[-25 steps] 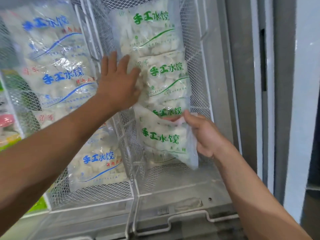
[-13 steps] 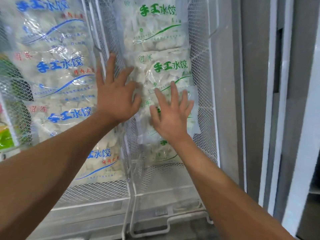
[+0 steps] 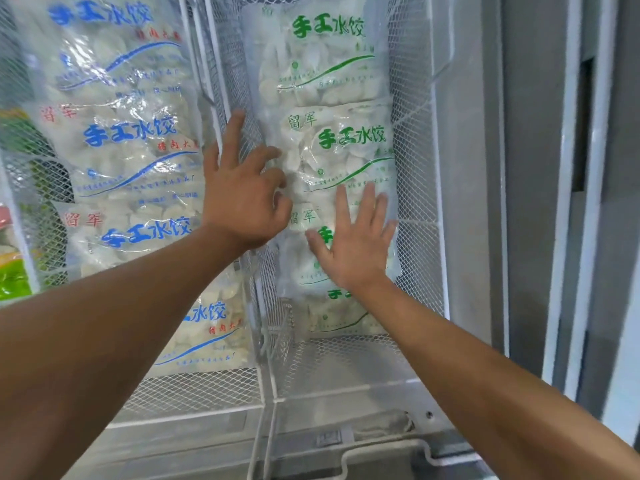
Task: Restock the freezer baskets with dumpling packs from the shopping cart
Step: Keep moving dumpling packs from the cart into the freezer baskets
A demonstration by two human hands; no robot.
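Observation:
Clear dumpling packs with green lettering (image 3: pixel 339 147) lie overlapping in the right wire-mesh basket (image 3: pixel 415 209). My right hand (image 3: pixel 353 244) presses flat, fingers straight, on the nearest green-lettered pack (image 3: pixel 301 268). My left hand (image 3: pixel 242 192) rests with spread fingers on the mesh divider (image 3: pixel 239 140) and the left edge of the green packs. Packs with blue lettering (image 3: pixel 121 140) fill the left basket (image 3: pixel 194 389). The shopping cart is out of view.
A grey freezer wall and sliding frame (image 3: pixel 540 202) stand to the right. The freezer's front rim with a white wire handle (image 3: pixel 381 452) runs below the baskets. Green and red packaging (image 3: pixel 14 271) shows at the far left.
My right hand let go of the pack's lower corner and now lies flat on it; the pack settled into the right basket. My left hand stayed on the divider.

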